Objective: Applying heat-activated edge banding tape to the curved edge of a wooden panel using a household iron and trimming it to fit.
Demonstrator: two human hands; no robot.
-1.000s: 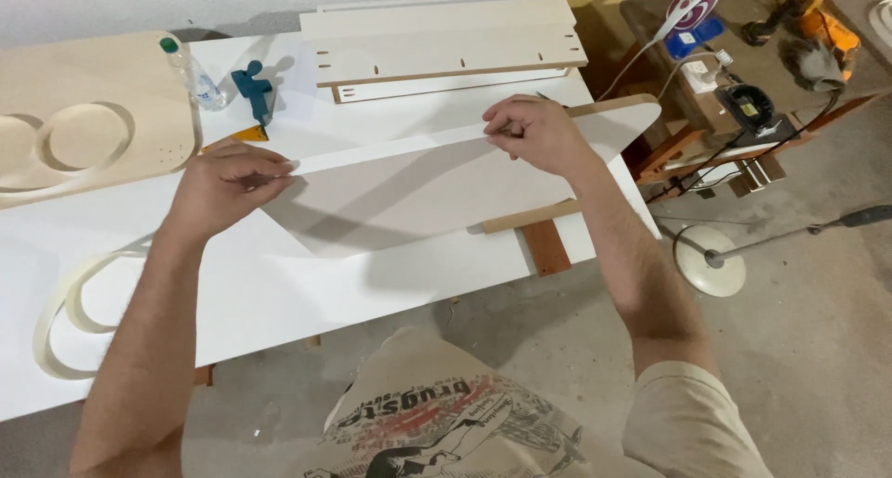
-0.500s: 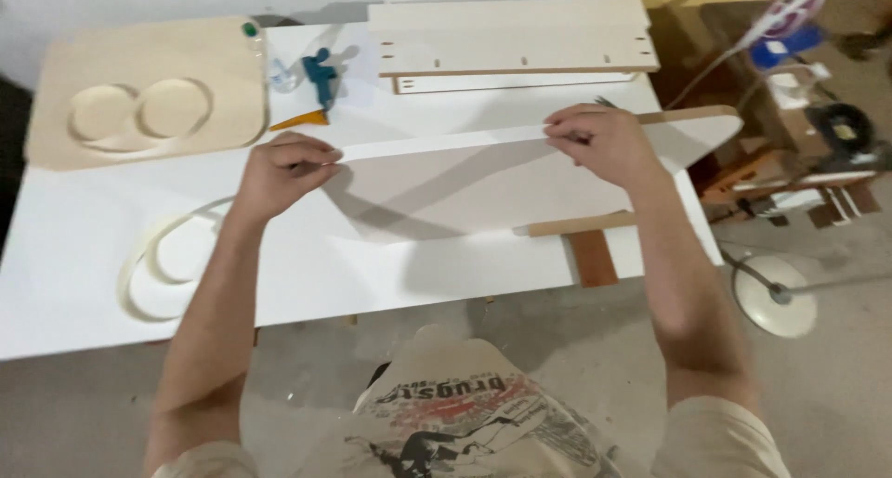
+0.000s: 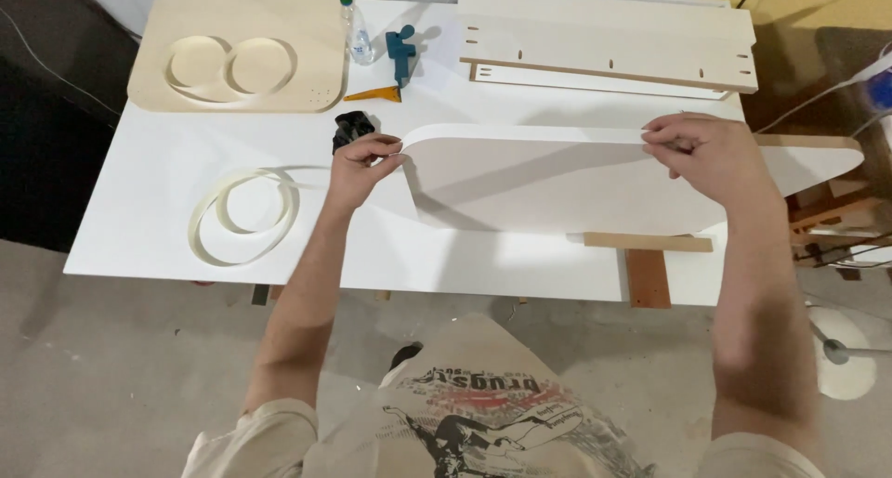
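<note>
A long white curved panel (image 3: 567, 185) lies across the white table (image 3: 149, 199), its far edge raised toward me. My left hand (image 3: 358, 167) pinches the panel's rounded left end at the top edge. My right hand (image 3: 711, 153) pinches the same top edge farther right, fingers closed on a thin edge strip. A small black tool (image 3: 351, 127) sits just behind my left hand.
A coil of white edge banding (image 3: 243, 216) lies at the left. Behind are a beige board with more banding coils (image 3: 232, 51), a water bottle (image 3: 359, 34), a blue clamp (image 3: 401, 52), an orange tool (image 3: 373, 94) and slotted white boards (image 3: 604, 37). Wooden strips (image 3: 648, 255) jut out at the table's front edge.
The view has shifted so the table sits more to the right. Both hands stay on the panel's top edge, the left now at its rounded end tip.
</note>
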